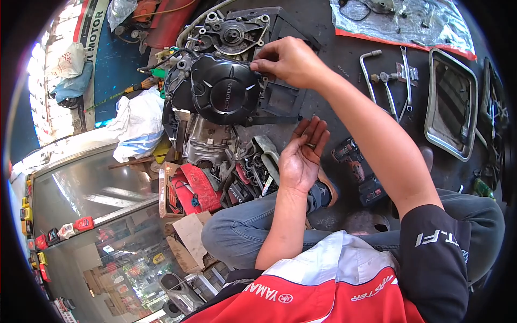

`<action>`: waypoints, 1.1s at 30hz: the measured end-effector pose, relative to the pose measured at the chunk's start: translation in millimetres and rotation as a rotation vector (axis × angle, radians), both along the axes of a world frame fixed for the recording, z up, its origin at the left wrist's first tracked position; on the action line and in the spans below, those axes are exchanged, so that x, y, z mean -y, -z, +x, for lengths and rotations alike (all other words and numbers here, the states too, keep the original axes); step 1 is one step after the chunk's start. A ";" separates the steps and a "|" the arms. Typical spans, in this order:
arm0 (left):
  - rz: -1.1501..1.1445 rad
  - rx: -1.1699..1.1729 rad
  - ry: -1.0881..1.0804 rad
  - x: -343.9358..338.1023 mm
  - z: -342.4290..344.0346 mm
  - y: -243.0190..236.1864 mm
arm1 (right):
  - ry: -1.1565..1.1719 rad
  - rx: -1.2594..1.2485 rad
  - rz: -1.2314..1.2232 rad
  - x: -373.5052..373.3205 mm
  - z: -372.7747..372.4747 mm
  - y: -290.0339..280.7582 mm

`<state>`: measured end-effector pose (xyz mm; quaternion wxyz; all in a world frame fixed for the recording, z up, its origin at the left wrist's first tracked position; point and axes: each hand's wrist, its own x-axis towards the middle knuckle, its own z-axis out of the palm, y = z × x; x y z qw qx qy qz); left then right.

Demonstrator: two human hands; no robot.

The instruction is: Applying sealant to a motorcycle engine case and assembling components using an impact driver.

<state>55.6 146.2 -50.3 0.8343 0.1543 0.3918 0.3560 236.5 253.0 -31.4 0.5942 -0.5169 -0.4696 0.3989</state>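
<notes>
A black engine side cover (226, 92) is fitted on a motorcycle engine in front of me. My right hand (285, 60) reaches over to the cover's upper right edge. Its thumb and forefinger are pinched together at the rim, and whatever is between them is too small to make out. Lower down, my left hand (304, 159) is turned palm up with its fingers half curled, just right of the engine. A small metal piece (311, 145) lies against those fingers; its exact kind is unclear. Below the cover shows the finned metal cylinder (206, 142).
Right of the engine lie a cordless drill (357, 167), a combination wrench (406, 81), an L-shaped socket wrench (368, 70) and a metal-rimmed tray (427, 132). Small parts rest on a plastic sheet (409, 27). A red toolbox (199, 185) and a glass display case (91, 183) stand left.
</notes>
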 end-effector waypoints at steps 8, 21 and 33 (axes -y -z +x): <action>0.096 0.026 -0.079 -16.0 -17.4 0.8 | -0.028 0.172 -0.081 68.1 -7.2 38.4; -0.010 0.034 -0.214 -26.9 -37.0 6.6 | -0.032 -0.035 0.092 95.5 -57.1 47.8; -0.093 -0.110 -0.147 0.9 -23.5 22.5 | 0.118 -0.260 -0.058 60.7 -65.5 27.2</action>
